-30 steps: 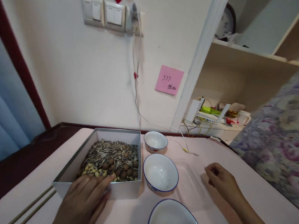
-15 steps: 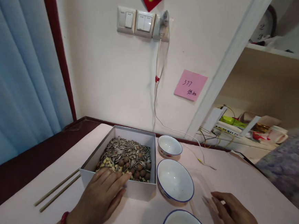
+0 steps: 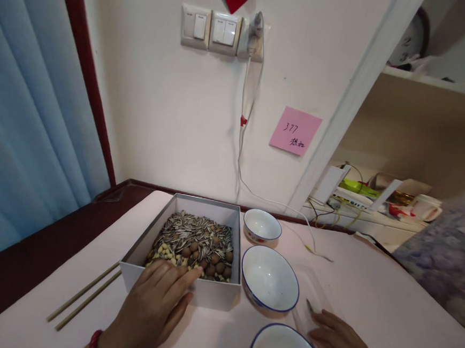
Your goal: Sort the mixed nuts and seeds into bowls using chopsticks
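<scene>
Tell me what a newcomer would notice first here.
The eye would likely fall first on the open box of striped seeds and round brown balls, with the left hand at its front edge. Beside it, on the right, three white bowls run in a row toward the viewer. A pink note stands out on the pale wall above them.

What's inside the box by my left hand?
In the box: striped seeds, round brown balls and pale beans. What lies beneath that top layer, or behind your left hand, is hidden.
</scene>
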Action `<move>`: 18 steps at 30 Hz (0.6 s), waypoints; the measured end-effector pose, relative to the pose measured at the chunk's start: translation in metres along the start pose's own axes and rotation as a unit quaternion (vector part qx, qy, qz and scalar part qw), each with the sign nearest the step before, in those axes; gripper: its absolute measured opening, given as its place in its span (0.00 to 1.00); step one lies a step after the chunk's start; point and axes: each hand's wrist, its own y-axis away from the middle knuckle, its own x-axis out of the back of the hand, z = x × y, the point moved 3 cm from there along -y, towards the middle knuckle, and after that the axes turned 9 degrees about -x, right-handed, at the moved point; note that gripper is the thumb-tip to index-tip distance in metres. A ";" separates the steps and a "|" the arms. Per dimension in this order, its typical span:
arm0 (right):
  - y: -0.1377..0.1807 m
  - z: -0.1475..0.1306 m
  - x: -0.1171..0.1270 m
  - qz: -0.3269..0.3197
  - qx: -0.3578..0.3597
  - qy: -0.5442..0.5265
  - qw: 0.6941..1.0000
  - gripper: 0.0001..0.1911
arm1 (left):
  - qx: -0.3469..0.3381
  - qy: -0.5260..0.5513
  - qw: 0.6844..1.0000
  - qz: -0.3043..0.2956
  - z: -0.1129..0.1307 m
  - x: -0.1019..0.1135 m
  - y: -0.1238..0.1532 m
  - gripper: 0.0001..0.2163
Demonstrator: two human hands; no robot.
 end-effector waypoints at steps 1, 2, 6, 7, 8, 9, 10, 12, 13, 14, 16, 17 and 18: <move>-0.003 -0.004 0.001 -0.004 -0.020 -0.007 1.000 0.14 | -0.003 -0.003 1.000 -0.002 -0.001 -0.001 0.000 0.15; -0.007 -0.008 0.002 -0.006 -0.036 -0.015 0.999 0.16 | -0.007 -0.006 1.000 -0.003 -0.001 -0.001 0.000 0.15; -0.022 -0.010 0.001 -0.015 -0.068 -0.046 0.997 0.17 | -0.020 -0.015 1.000 0.002 -0.003 -0.001 0.000 0.15; -0.025 -0.008 0.001 -0.006 -0.071 -0.046 0.996 0.17 | -0.021 -0.016 1.000 0.003 -0.003 -0.001 0.000 0.15; -0.028 -0.006 0.002 0.010 -0.074 -0.044 0.996 0.16 | -0.022 -0.016 1.000 0.004 -0.003 -0.001 0.000 0.15; -0.031 -0.004 0.004 0.035 -0.077 -0.044 0.995 0.16 | -0.023 -0.015 1.000 0.005 -0.003 -0.002 0.000 0.15; -0.033 -0.004 0.008 0.063 -0.082 -0.045 0.994 0.16 | -0.024 -0.015 1.000 0.003 -0.003 -0.002 0.001 0.16; -0.037 -0.010 0.016 0.109 -0.099 -0.063 0.987 0.17 | -0.025 -0.014 1.000 0.002 -0.003 -0.002 0.001 0.16; -0.039 -0.016 0.021 0.115 -0.112 -0.081 0.984 0.18 | -0.025 -0.014 1.000 0.001 -0.003 -0.002 0.001 0.16; -0.042 -0.023 0.025 0.106 -0.124 -0.103 0.981 0.19 | -0.025 -0.014 1.000 0.001 -0.003 -0.002 0.001 0.15; -0.049 -0.042 0.029 0.037 -0.135 -0.158 0.977 0.20 | -0.023 -0.014 1.000 0.001 -0.003 -0.001 0.001 0.15; -0.052 -0.052 0.029 -0.017 -0.136 -0.181 0.974 0.20 | -0.024 -0.015 1.000 0.002 -0.003 -0.001 0.001 0.15; -0.056 -0.061 0.029 -0.062 -0.135 -0.199 0.969 0.19 | -0.023 -0.018 1.000 0.000 -0.003 0.000 0.000 0.15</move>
